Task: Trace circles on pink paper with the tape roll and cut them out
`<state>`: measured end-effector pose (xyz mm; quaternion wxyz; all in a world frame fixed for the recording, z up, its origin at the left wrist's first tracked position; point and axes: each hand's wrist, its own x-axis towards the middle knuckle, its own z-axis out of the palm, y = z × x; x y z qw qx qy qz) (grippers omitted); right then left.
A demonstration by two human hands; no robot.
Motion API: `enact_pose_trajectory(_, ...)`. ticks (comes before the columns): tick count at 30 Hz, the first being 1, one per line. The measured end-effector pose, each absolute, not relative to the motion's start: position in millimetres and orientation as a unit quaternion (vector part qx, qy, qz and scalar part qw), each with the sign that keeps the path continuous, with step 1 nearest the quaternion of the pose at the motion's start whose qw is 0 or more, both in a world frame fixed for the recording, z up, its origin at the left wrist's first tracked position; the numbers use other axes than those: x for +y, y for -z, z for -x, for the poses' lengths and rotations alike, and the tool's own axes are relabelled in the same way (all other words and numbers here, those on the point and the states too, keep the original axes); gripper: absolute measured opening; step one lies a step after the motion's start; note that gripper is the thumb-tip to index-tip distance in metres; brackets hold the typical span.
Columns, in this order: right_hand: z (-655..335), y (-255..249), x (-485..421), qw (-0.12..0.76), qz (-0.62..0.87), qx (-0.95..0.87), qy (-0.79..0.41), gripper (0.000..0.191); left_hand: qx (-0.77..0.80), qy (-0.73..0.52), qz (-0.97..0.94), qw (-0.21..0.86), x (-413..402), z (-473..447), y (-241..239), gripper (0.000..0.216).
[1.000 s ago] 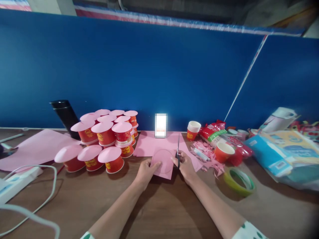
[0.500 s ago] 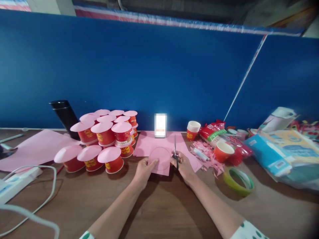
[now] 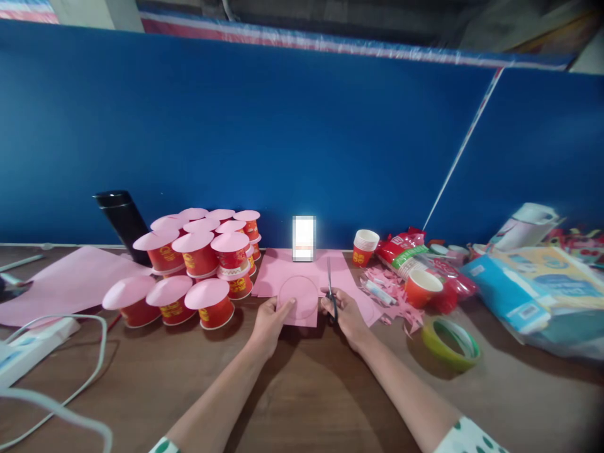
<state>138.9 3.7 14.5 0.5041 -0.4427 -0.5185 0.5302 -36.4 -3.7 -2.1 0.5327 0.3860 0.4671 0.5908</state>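
Note:
My left hand [image 3: 267, 319] pinches the lower left of a small pink paper sheet [image 3: 302, 302] with a circle drawn on it. My right hand [image 3: 346, 311] grips black-handled scissors [image 3: 329, 286], blades pointing up along the sheet's right edge. Both hands hover over the wooden table [image 3: 302, 390], just in front of larger pink sheets [image 3: 283, 267]. To the left stands a cluster of upturned red paper cups topped with pink paper discs [image 3: 198, 261].
A black flask [image 3: 123, 223], a big pink sheet [image 3: 66, 283] and a white cable [image 3: 70, 377] lie left. A lit phone [image 3: 304, 238] leans on the blue wall. Right: stacked cups [image 3: 365, 246], a red cup [image 3: 422, 287], pink scraps [image 3: 391, 296], a tape roll [image 3: 450, 343], bags [image 3: 533, 296].
Both hands and the small pink sheet have shifted slightly left and away from me. The scissors have swung from leaning right to nearly upright.

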Motion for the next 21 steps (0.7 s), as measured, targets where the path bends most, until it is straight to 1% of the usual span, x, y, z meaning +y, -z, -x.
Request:
enact_pose_trajectory(4,-139.3,-13.0,4.4,0.493,0.438,-0.523,-0.54,0.047,0.447,-0.597,-0.388,0.541,-1.7,39.7,4.8,0.039)
enact_pose_trajectory(9,-140.4,-10.2,6.0,0.487,0.44,-0.521,-0.545,0.05,0.456,-0.6,-0.39,0.528,0.4,42.5,8.7,0.041)
enact_pose_trajectory(15,-141.3,-8.9,6.3,0.474,0.448,-0.526,-0.546,0.047,0.456,-0.604,-0.374,0.536,0.6,43.4,7.5,0.045)
enact_pose_trajectory(21,-140.3,-8.0,5.8,0.467,0.442,-0.534,-0.549,0.043,0.449,-0.603,-0.375,0.543,0.5,43.1,6.0,0.042)
